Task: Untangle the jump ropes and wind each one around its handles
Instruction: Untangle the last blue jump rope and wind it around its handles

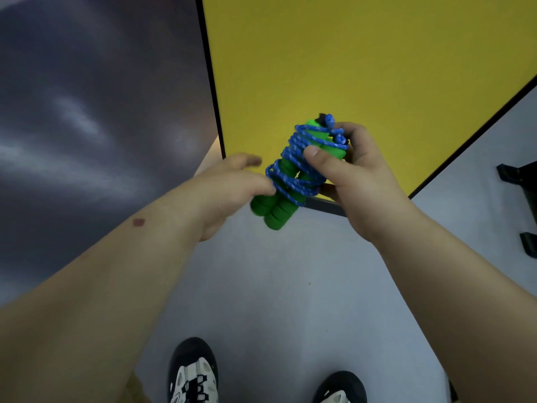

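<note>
Green handles (pixel 279 199), two, blue rope (pixel 293 158) wound; right hand (pixel 357 175) grips, left hand (pixel 232 181) pinches rope.

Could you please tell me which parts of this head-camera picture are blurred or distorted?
In the head view, the left hand is smeared by motion, its fingers soft; the right hand and the blue rope round the green handles are sharper; the wide lens bends the yellow panel's edges.

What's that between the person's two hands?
In the head view, a pair of green handles wound with blue rope sits between them. The right hand grips the bundle; the left hand touches its lower coils.
</note>
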A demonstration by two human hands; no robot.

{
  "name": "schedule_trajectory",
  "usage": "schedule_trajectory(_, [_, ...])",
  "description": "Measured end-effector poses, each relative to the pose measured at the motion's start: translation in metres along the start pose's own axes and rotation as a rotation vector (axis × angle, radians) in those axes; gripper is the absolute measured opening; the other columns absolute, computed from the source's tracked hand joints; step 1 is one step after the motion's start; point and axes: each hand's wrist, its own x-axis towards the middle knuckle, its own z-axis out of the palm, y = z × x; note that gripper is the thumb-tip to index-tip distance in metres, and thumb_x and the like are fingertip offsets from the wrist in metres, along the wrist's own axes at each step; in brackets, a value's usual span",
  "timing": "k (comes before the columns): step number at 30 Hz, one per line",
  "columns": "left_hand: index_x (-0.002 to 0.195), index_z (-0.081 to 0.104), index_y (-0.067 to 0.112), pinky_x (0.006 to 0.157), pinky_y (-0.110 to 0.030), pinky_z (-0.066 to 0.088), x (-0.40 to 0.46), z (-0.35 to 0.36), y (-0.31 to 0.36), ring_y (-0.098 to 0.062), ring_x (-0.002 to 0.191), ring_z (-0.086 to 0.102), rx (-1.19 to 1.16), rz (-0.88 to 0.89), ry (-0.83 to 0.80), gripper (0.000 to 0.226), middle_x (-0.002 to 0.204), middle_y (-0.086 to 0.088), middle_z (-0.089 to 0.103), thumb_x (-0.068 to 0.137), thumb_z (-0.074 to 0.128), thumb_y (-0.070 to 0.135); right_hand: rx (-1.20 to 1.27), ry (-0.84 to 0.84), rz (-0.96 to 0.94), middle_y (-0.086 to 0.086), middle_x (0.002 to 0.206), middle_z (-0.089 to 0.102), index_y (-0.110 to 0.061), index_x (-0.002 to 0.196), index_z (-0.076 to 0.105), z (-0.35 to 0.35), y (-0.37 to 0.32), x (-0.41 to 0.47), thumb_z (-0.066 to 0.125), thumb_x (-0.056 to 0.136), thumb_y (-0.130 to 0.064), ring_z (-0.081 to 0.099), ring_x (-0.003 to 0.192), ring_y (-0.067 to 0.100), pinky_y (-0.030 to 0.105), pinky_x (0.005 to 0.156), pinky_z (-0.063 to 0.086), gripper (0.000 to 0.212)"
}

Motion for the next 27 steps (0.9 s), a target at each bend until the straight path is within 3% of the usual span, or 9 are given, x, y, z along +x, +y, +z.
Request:
schedule_trajectory(2, [0.144, 0.046, 0.041, 0.108, -0.035, 0.041, -0.001, 0.003, 0.005, -0.007, 0.135, 0.047, 0.003, 0.224, 0.068, 0.077, 0.15, 0.012, 0.047, 0.071, 0.069, 0.034, -0.193, -0.031, -0.071, 0.003, 0.116, 0.067, -0.023, 0.119, 0.055, 0.001, -0.003, -0.003, 0.077, 0.087, -0.019, 0.074, 0.094, 0.021, 0.042, 0.074, 0.062, 0.04])
schedule_trajectory(4, [0.141, 0.054, 0.031, 0.105, -0.036, 0.049, -0.002, 0.008, 0.007, -0.01, 0.129, 0.057, -0.124, 0.38, -0.01, 0.062, 0.143, 0.006, 0.057, 0.081, 0.07, 0.034, -0.316, -0.089, -0.119, -0.002, 0.108, 0.069, -0.027, 0.116, 0.056, 0.005, -0.005, -0.007, 0.08, 0.084, -0.025, 0.073, 0.094, 0.021, 0.046, 0.077, 0.062, 0.04])
schedule_trajectory(7, [0.126, 0.066, 0.021, 0.098, -0.041, 0.056, -0.003, 0.015, 0.005, -0.018, 0.111, 0.069, -0.133, 0.489, -0.017, 0.034, 0.12, -0.002, 0.072, 0.093, 0.068, 0.027, -0.44, -0.124, -0.189, -0.015, 0.094, 0.068, -0.026, 0.115, 0.056, 0.01, -0.006, -0.012, 0.079, 0.084, -0.026, 0.07, 0.087, 0.009, 0.037, 0.074, 0.062, 0.039])
schedule_trajectory(9, [0.122, 0.069, 0.022, 0.096, -0.043, 0.057, 0.0, 0.014, 0.002, -0.018, 0.107, 0.071, -0.109, 0.49, 0.038, 0.03, 0.115, -0.001, 0.073, 0.092, 0.07, 0.027, -0.495, -0.143, -0.199, -0.017, 0.093, 0.068, -0.026, 0.115, 0.057, 0.011, -0.007, -0.012, 0.078, 0.085, -0.025, 0.068, 0.085, 0.003, 0.03, 0.073, 0.06, 0.037])
schedule_trajectory(12, [0.118, 0.071, 0.025, 0.095, -0.043, 0.057, 0.001, 0.012, 0.0, -0.017, 0.105, 0.072, -0.058, 0.492, 0.053, 0.027, 0.112, 0.001, 0.074, 0.091, 0.072, 0.027, -0.452, -0.155, -0.103, -0.01, 0.109, 0.066, -0.031, 0.121, 0.059, 0.006, -0.008, -0.012, 0.07, 0.081, -0.025, 0.066, 0.102, 0.008, 0.038, 0.088, 0.059, 0.042])
schedule_trajectory(15, [0.115, 0.071, 0.033, 0.085, -0.027, 0.058, 0.0, 0.012, -0.001, -0.004, 0.095, 0.071, 0.124, 0.523, 0.167, 0.025, 0.105, 0.011, 0.074, 0.09, 0.074, 0.031, -0.71, -0.049, -0.376, -0.012, 0.117, 0.057, -0.036, 0.118, 0.066, 0.005, -0.016, -0.013, 0.07, 0.081, -0.028, 0.054, 0.115, 0.005, 0.025, 0.097, 0.046, 0.038])
schedule_trajectory(17, [0.114, 0.07, 0.037, 0.075, -0.015, 0.053, -0.001, 0.014, -0.001, 0.002, 0.09, 0.068, 0.262, 0.531, 0.258, 0.027, 0.1, 0.016, 0.072, 0.088, 0.072, 0.03, -0.95, -0.049, -0.549, -0.01, 0.108, 0.058, -0.036, 0.108, 0.073, 0.008, -0.022, -0.013, 0.074, 0.084, -0.031, 0.053, 0.11, 0.014, 0.022, 0.091, 0.042, 0.025])
schedule_trajectory(20, [0.119, 0.068, 0.037, 0.071, -0.015, 0.048, 0.002, 0.014, -0.003, 0.0, 0.092, 0.066, 0.389, 0.518, 0.338, 0.034, 0.104, 0.016, 0.07, 0.085, 0.071, 0.032, -1.181, -0.054, -0.622, -0.004, 0.099, 0.062, -0.031, 0.1, 0.079, 0.013, -0.023, -0.008, 0.074, 0.085, -0.035, 0.051, 0.1, 0.024, 0.027, 0.08, 0.038, 0.016])
schedule_trajectory(27, [0.123, 0.066, 0.033, 0.071, -0.014, 0.045, 0.002, 0.014, -0.005, -0.003, 0.097, 0.065, 0.404, 0.48, 0.316, 0.04, 0.108, 0.014, 0.07, 0.084, 0.071, 0.037, -1.374, -0.062, -0.708, -0.001, 0.094, 0.062, -0.021, 0.089, 0.078, 0.019, -0.021, -0.006, 0.064, 0.09, -0.024, 0.053, 0.089, 0.027, 0.033, 0.069, 0.041, 0.015])
